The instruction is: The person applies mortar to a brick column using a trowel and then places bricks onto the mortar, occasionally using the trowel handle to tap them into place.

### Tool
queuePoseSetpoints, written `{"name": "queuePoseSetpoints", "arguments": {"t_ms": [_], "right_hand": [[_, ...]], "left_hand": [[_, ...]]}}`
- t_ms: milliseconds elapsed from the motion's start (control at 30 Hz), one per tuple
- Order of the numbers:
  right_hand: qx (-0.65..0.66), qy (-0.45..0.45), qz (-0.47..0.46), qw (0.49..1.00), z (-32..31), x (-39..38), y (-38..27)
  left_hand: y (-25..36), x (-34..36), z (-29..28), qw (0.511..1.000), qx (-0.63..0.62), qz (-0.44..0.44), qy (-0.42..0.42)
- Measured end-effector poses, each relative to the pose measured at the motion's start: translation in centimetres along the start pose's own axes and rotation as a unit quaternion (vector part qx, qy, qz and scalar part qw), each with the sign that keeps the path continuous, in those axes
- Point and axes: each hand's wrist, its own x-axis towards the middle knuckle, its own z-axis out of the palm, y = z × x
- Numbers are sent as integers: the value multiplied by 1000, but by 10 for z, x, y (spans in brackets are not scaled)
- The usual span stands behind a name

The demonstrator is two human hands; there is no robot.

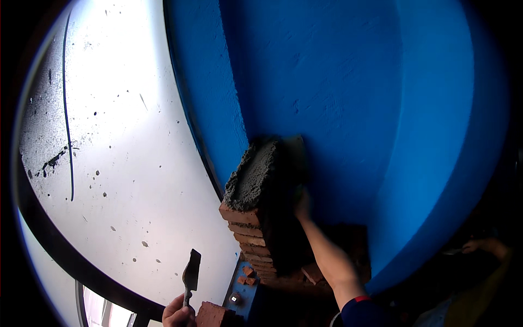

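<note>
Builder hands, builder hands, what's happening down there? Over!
Left hand gripping dark-bladed tool. Right hand beside brick stack, grip too dark to tell. Grey mortar on top. Brick chunks near stack's foot, off the mortar.

The short navy sleeve [366,316] has red trim [362,298].

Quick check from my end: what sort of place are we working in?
Probably a building site or a masonry workshop; I can't tell which. The signs are the stacked bricks, the rough grey mortar on top, and the flat-bladed tool in the left hand.
</note>
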Motion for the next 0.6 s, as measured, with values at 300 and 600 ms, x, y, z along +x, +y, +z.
{"name": "queuePoseSetpoints", "arguments": {"t_ms": [300,600], "right_hand": [[217,-140,138,956,-85,-23,-142],[294,-280,283,869,-159,-53,-217]], "left_hand": [[-3,-13,-9,999,-13,-5,36],[-31,10,-18,995,-88,-48,17]]}}
